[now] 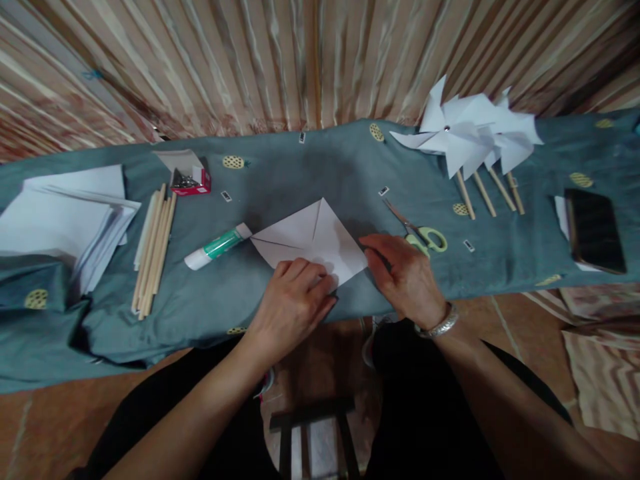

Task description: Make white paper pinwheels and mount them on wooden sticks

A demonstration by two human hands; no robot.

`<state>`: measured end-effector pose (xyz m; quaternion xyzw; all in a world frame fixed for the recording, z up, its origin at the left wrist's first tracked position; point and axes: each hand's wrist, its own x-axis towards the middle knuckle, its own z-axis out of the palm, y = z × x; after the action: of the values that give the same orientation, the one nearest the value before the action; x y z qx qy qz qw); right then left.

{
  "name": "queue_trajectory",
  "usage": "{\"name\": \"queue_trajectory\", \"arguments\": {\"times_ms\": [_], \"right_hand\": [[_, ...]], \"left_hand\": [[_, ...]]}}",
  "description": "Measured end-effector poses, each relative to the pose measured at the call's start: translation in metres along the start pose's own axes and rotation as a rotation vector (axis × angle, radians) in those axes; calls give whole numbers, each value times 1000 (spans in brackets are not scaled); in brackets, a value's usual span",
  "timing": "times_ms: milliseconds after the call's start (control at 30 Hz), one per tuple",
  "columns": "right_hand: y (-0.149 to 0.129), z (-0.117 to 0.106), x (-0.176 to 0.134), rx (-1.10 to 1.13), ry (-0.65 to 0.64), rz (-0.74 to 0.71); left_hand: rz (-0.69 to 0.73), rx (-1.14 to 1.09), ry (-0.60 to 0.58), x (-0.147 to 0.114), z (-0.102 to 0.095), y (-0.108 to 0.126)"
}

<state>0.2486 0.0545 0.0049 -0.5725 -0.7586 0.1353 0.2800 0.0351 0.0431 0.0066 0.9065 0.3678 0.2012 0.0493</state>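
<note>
A white square paper [320,233] lies turned like a diamond on the cloth, with cuts running in from its left and top corners. My left hand [295,297], fingers bent together, holds it down at its near edge. At its right corner, my right hand [400,273] pinches the paper between thumb and fingers; a bracelet circles that wrist. Just beyond the right hand are scissors [431,239] with light green handles, partly covered by it. Left of the paper is a glue stick [220,247] with a green label.
Wooden sticks [155,250], a stack of white paper [65,213] and an opened red box of small metal pins [193,180] are on the left. Several paper pinwheels on sticks [475,130] lie at the back right. A phone [595,230] lies far right. A curtain [280,67] hangs behind.
</note>
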Motion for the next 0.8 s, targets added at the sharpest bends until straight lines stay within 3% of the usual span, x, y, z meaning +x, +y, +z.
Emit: {"name": "queue_trajectory", "arguments": {"times_ms": [367,600,800], "right_hand": [[6,-6,-5,89,-34,-35],[13,-15,-13,292,-243,-32],[3,-15,-18,426,-358,-39]], "left_hand": [[26,119,-41,7,3,8],[61,74,42,-10,-8,6],[70,23,33,-27,-12,3]]}}
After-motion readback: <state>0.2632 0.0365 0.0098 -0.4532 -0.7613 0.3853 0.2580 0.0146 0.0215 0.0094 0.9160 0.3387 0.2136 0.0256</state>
